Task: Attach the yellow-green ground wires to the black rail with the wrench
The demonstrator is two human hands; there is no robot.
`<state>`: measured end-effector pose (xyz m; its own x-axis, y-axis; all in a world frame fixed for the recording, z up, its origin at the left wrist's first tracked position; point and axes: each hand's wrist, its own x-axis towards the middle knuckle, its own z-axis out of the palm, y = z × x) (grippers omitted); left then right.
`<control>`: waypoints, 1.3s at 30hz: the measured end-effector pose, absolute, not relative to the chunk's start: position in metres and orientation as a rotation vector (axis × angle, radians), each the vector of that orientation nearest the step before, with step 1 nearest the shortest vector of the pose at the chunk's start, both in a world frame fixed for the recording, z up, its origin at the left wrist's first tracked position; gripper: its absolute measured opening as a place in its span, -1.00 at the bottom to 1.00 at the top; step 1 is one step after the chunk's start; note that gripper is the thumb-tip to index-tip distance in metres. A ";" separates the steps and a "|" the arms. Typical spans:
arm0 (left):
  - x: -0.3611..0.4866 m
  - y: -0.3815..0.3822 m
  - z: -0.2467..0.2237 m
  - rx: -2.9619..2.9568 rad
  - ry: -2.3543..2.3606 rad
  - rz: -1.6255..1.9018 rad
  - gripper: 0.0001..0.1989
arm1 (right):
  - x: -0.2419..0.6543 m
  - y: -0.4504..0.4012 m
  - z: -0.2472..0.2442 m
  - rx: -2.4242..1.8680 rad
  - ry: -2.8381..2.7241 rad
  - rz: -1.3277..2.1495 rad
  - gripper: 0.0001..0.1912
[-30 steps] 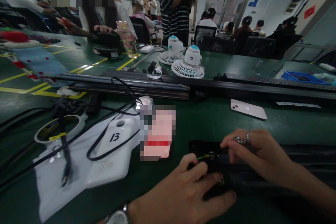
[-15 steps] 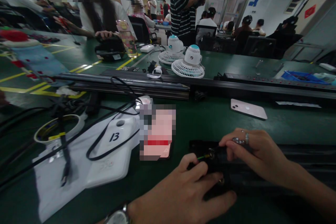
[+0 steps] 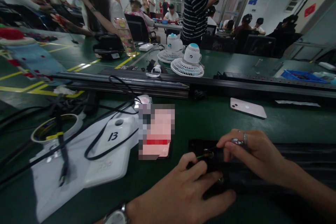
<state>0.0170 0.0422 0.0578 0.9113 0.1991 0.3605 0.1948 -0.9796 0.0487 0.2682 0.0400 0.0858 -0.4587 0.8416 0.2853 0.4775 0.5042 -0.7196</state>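
Note:
A thin green wire (image 3: pixel 201 156) runs between the thumb and forefinger of my left hand (image 3: pixel 183 185), its end at a small metal fitting (image 3: pixel 210 154) on a long black part (image 3: pixel 294 154). The other fingers of that hand rest over the black part, by a second round fitting (image 3: pixel 220 179). Right of the wire, my right hand (image 3: pixel 252 150) is pinched at the fitting; a thin dark tip shows at its fingertips, too small to identify. A wristwatch (image 3: pixel 117 217) is on my left wrist.
Behind my hands lie a pink phone (image 3: pixel 248 107) and a pixelated phone (image 3: pixel 164 152). To the left are a white device marked 13 (image 3: pixel 118 161), a tape roll (image 3: pixel 36 136) and black cables. Dark rails (image 3: pixel 131 85) cross behind, with two white fans (image 3: pixel 187 66) beyond. People are in the background.
Both hands hold nearly the same pose at the fitting. In the background, the person in stripes has shifted right, and the person at the upper left has moved an arm.

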 end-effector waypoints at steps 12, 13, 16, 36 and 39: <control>0.017 0.043 0.058 3.078 0.303 0.605 -0.67 | 0.268 0.039 0.085 -1.089 -2.112 0.643 -0.84; 0.017 0.043 0.058 3.078 0.302 0.598 -0.67 | 0.267 0.040 0.085 -1.093 -2.120 0.637 -0.84; 0.017 0.043 0.057 3.077 0.293 0.576 -0.67 | 0.267 0.040 0.084 -1.080 -2.140 0.630 -0.82; 0.017 0.043 0.055 3.079 0.296 0.576 -0.66 | 0.269 0.039 0.085 -1.042 -2.157 0.665 -0.84; 0.017 0.043 0.056 3.079 0.305 0.592 -0.68 | 0.270 0.039 0.084 -0.993 -2.148 0.712 -0.83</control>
<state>0.0173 0.0426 0.0564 0.9106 0.1874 0.3684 0.1906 -0.9813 0.0281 0.2695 0.0388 0.0840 -0.4957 0.8021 0.3332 0.4441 0.5638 -0.6964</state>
